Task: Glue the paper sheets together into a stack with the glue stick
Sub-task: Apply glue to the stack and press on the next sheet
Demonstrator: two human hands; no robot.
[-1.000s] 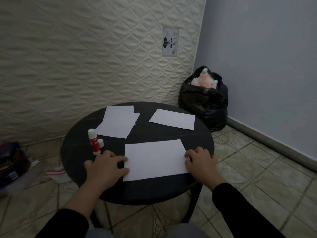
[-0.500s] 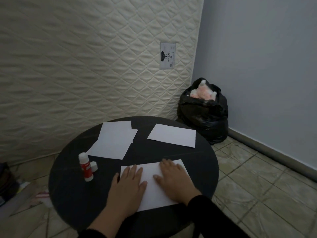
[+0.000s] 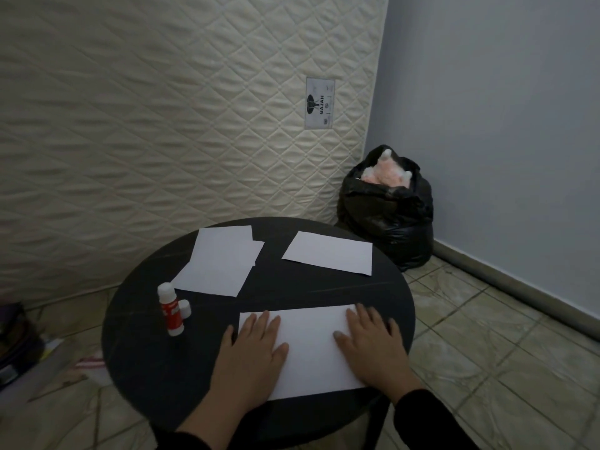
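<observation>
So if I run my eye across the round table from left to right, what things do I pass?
Glue stick → its loose cap → overlapping sheets → left hand → right hand, both hands flat on the near sheet.

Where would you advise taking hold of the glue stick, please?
Grip the glue stick around its red barrel, coming from its right with the left hand. It stands upright, so the round sides suit a pinch; its white cap sits off, right beside it.
</observation>
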